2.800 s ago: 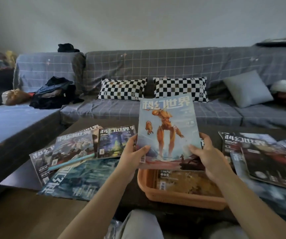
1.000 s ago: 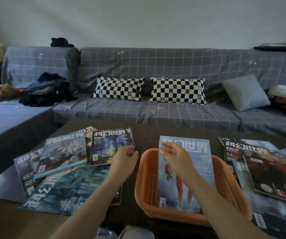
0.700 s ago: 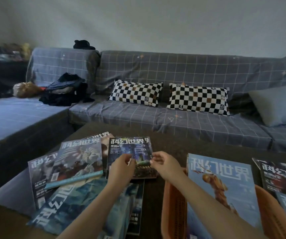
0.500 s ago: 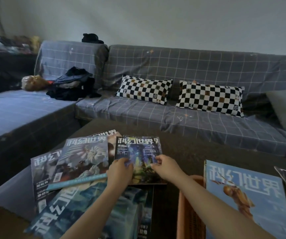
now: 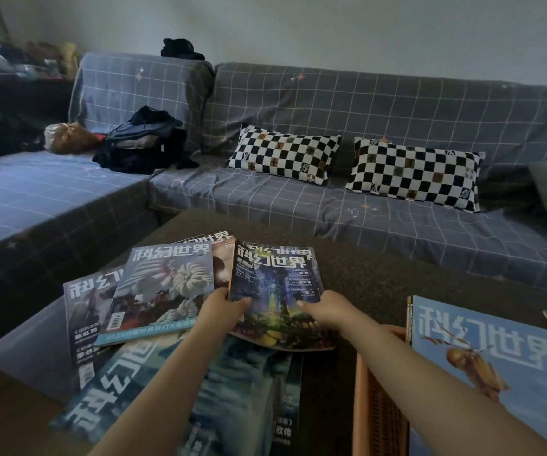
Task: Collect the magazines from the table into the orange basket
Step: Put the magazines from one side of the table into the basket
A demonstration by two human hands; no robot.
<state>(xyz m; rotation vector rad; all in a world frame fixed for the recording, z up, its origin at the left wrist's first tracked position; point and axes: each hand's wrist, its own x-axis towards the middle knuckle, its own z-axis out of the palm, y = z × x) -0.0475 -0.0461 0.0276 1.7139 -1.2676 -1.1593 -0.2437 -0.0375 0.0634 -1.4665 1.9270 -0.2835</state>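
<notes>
We pinch the dark magazine (image 5: 273,291) w/ left hand (image 5: 224,309) & right hand (image 5: 323,311), above dark table (image 5: 364,274); grey sofa (image 5: 331,126) behind.

dark magazine (image 5: 275,291): left edge lifted off pile | orange basket (image 5: 381,406): holds blue magazine (image 5: 496,366)

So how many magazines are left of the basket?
6: the held dark blue magazine, the shell-cover magazine beside it, an orange one underneath, a grey one far left, a large teal one nearest, a dark one beneath that. More may be hidden.
</notes>
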